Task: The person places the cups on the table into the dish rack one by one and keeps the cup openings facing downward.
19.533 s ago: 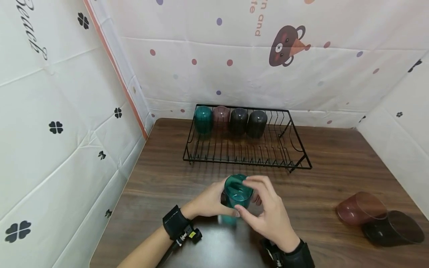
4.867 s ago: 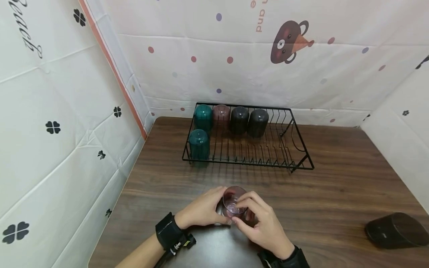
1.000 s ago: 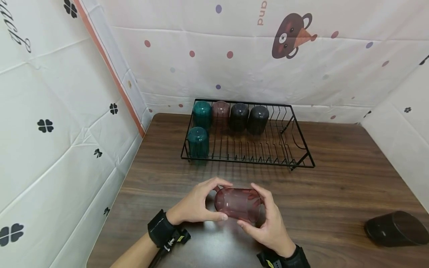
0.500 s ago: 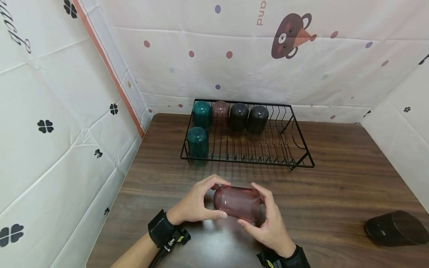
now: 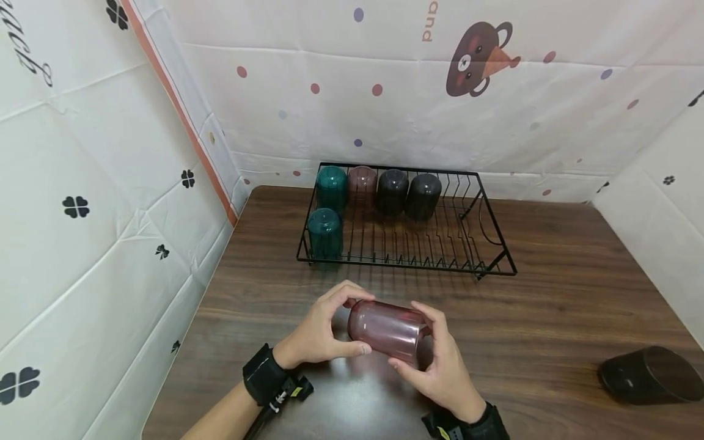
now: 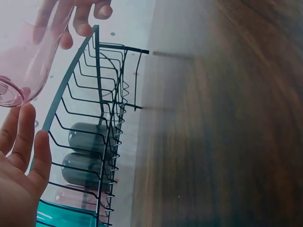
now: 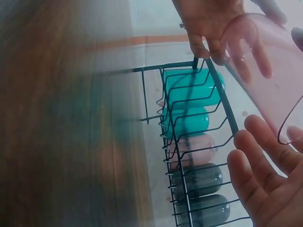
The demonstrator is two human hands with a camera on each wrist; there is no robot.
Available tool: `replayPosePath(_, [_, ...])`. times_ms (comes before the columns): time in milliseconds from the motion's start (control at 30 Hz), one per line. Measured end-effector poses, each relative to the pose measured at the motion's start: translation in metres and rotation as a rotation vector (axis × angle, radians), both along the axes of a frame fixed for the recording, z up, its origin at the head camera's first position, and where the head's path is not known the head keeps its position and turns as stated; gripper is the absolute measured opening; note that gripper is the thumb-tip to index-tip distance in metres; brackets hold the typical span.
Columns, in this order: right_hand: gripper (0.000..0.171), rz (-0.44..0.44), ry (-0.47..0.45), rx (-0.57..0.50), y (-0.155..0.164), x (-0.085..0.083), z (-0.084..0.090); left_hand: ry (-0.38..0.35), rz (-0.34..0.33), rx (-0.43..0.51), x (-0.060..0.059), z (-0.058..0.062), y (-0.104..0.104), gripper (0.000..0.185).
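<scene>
A see-through pink glass (image 5: pixel 385 330) lies sideways in the air above the table, its base toward the left and its mouth toward the right. My left hand (image 5: pixel 321 327) holds the base end between thumb and fingers. At the rim end, my right hand (image 5: pixel 440 360) grips it the same way. The left wrist view shows the glass's round base (image 6: pixel 10 92) by the left fingertips. In the right wrist view, the rim (image 7: pixel 284 130) sits at the right fingers.
Beyond the hands stands a black wire dish rack (image 5: pixel 407 264). Upside down in it are two teal glasses (image 5: pixel 325 235), a pink glass (image 5: pixel 362 183) and two dark grey glasses (image 5: pixel 422 198). Another dark glass (image 5: pixel 632 379) lies on its side on the wooden table (image 5: pixel 550 305) at right.
Earlier both hands held a teal glass; it now stands in the rack's front left. The pink glass has left the table's right side, turned from upright to sideways, and its base end has risen slightly.
</scene>
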State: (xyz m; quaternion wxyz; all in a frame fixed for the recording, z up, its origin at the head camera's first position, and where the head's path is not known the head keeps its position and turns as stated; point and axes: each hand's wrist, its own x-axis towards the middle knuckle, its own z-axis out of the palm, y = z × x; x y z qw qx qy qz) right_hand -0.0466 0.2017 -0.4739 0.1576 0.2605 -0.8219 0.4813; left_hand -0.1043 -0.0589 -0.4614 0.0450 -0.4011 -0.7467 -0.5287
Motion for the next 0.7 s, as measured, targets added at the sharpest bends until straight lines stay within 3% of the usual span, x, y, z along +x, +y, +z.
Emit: replayPosePath(700, [0.097, -0.032, -0.02, 0.064, -0.0011, -0.0009, -0.0005, 0.045, 0.037, 0.023, 0.0006, 0.0005, -0.0011, 0.068])
